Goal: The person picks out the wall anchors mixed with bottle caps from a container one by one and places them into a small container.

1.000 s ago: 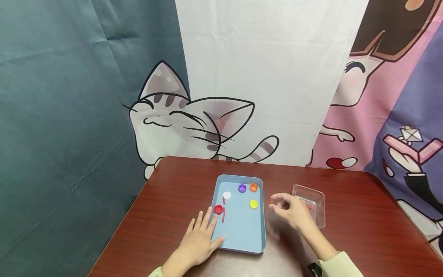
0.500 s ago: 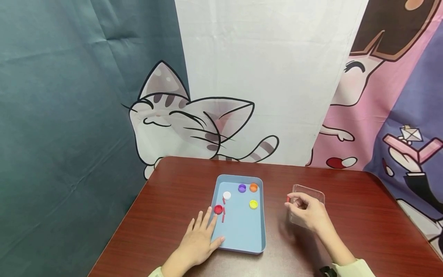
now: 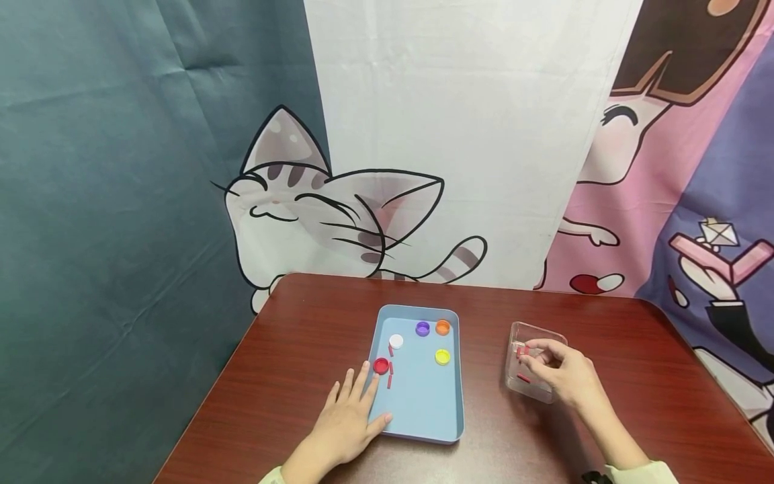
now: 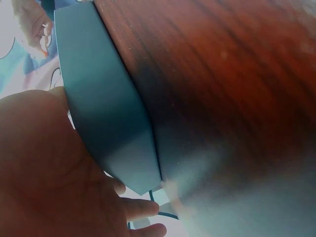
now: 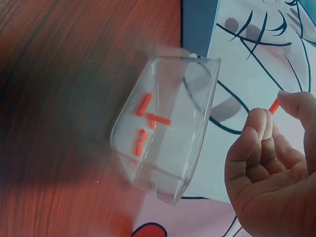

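My right hand (image 3: pixel 568 376) is over the clear plastic box (image 3: pixel 537 329), pinching a small red stick (image 5: pixel 274 105) between thumb and fingers. Inside the box lie several similar red sticks (image 5: pixel 158 119). My left hand (image 3: pixel 345 415) rests with spread, straight fingers along the left edge of the light blue tray (image 3: pixel 420 407). By its fingertips, in the tray, is a red round cap (image 3: pixel 381 366). Three red sticks (image 3: pixel 391 368) lie in a rough line beside that cap and below a white round cap (image 3: pixel 396 341).
Purple (image 3: pixel 422 328), orange (image 3: pixel 443 327) and yellow (image 3: pixel 443 357) round caps sit toward the tray's right and far side. Both containers stand on a reddish-brown table (image 3: pixel 284 343). Behind it hangs a printed cartoon curtain (image 3: pixel 387 101).
Holding the red stick, my right hand has moved rightward from beside the tray to over the clear box. The left hand and the tray's contents look unchanged.
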The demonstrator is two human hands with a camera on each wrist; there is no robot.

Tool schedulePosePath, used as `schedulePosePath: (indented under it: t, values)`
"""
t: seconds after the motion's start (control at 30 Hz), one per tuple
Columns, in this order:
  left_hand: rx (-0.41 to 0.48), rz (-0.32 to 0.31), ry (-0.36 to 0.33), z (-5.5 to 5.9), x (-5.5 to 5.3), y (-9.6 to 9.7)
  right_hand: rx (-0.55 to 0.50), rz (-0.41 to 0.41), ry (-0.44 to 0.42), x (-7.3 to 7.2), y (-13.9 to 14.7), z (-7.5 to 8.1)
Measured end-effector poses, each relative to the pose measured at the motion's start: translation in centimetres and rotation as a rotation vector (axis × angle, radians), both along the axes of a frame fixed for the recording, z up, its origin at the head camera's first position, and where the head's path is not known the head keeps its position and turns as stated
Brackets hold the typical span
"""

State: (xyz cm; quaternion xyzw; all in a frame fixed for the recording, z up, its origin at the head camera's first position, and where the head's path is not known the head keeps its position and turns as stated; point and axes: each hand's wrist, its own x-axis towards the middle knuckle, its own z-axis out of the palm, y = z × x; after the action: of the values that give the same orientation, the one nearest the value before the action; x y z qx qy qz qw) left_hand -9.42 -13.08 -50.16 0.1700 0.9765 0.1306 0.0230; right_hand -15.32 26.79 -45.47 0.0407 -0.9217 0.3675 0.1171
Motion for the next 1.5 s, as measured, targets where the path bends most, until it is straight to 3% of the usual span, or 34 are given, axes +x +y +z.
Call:
schedulePosePath:
  t: [0.6, 1.03, 1.5]
  values:
    - [0.013, 0.002, -0.012, 0.1, 0.2, -0.1, 0.003, -0.029, -0.029, -0.3, 2.4, -0.7]
    - [-0.001, 0.007, -0.014, -0.1, 0.0, -0.1, -0.057, -0.031, -0.135, -1.0, 4.0, -1.2]
    - [0.019, -0.01, 0.021, -0.4, -0.1, -0.2, -0.05, -0.034, -0.186, -1.1, 4.9, -1.3]
